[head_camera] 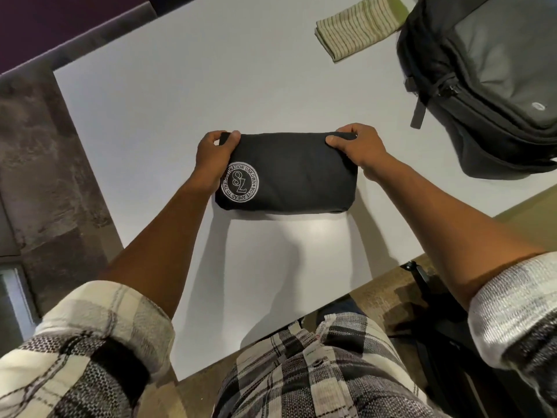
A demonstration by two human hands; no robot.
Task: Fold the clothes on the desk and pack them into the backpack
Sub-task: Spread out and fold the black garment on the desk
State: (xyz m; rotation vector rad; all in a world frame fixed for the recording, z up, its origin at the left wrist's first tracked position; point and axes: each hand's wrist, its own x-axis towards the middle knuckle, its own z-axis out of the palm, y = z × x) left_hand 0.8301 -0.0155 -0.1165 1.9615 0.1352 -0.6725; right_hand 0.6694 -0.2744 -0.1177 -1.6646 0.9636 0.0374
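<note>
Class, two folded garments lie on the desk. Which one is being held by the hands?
The black garment with the round white emblem: the left hand and right hand grip its far corners. The striped green garment lies untouched beside the backpack.

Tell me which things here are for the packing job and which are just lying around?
For the job: black folded garment, gripped at its far corners by the left hand and right hand; striped folded cloth; backpack; desk.

Just there: dark chair beside the desk.

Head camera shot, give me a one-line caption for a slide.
Both hands, left and right, grip a folded black shirt on a white desk, backpack nearby.
</note>
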